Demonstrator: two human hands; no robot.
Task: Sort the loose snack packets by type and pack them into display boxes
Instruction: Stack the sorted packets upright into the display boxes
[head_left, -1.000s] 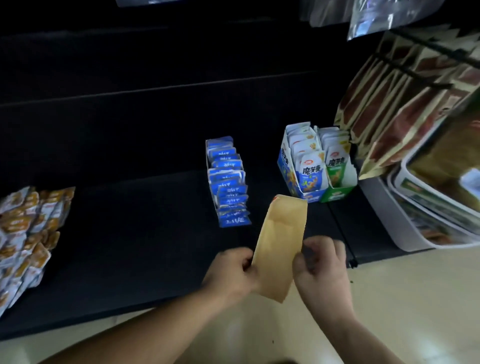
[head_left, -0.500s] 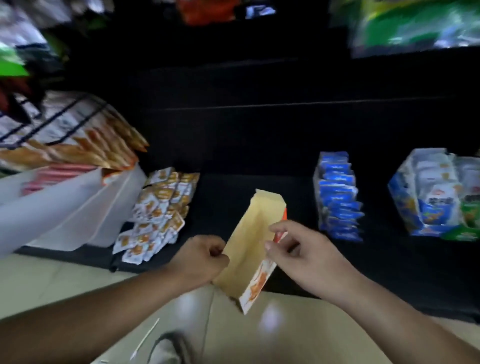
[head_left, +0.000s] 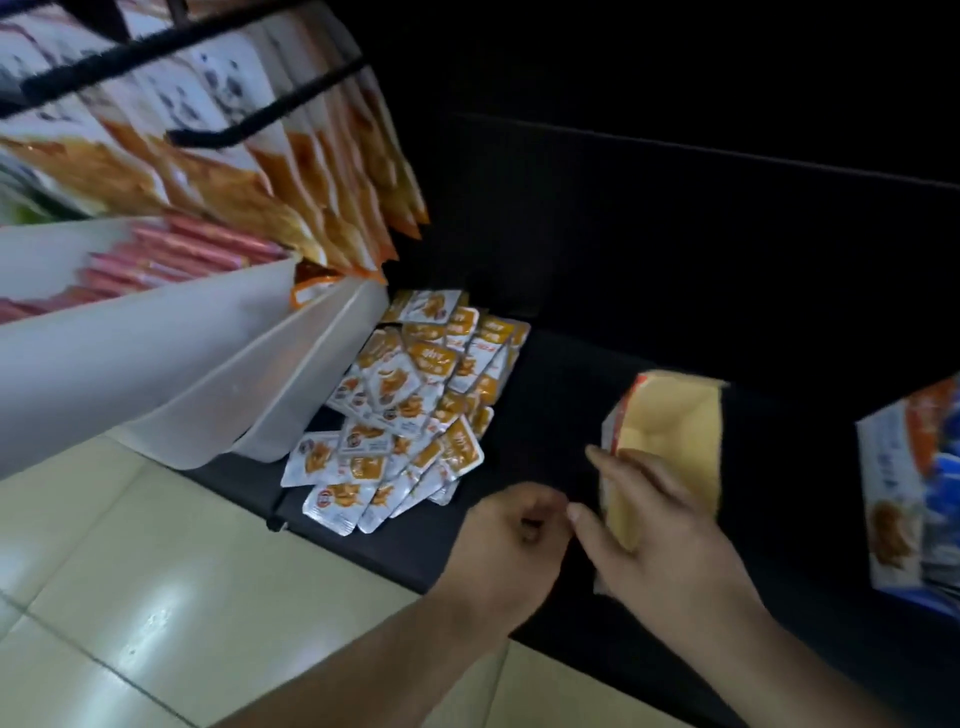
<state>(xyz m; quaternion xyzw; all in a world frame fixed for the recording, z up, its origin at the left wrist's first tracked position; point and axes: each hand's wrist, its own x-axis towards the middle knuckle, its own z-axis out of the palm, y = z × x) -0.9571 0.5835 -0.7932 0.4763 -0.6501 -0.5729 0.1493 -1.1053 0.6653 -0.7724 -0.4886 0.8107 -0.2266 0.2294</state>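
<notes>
Over shelf (head_left: 545, 395), right hand (head_left: 670, 540) grips open box (head_left: 675, 415), left hand (head_left: 509, 535) curled empty, print on packets (head_left: 405, 405) blurred.

On shelf (head_left: 550, 395): packet pile (head_left: 405, 410) right of bins (head_left: 156, 364), display box (head_left: 675, 431) right of pile.

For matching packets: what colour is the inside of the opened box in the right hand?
The box is pale yellow-tan inside; head view.

Pegs: black metal hooks (head_left: 270, 106) carry orange-white foil bags (head_left: 223, 197), at my upper left.
Bin: white plastic tub (head_left: 130, 332) holds pink sausage sticks (head_left: 182, 249).
</notes>
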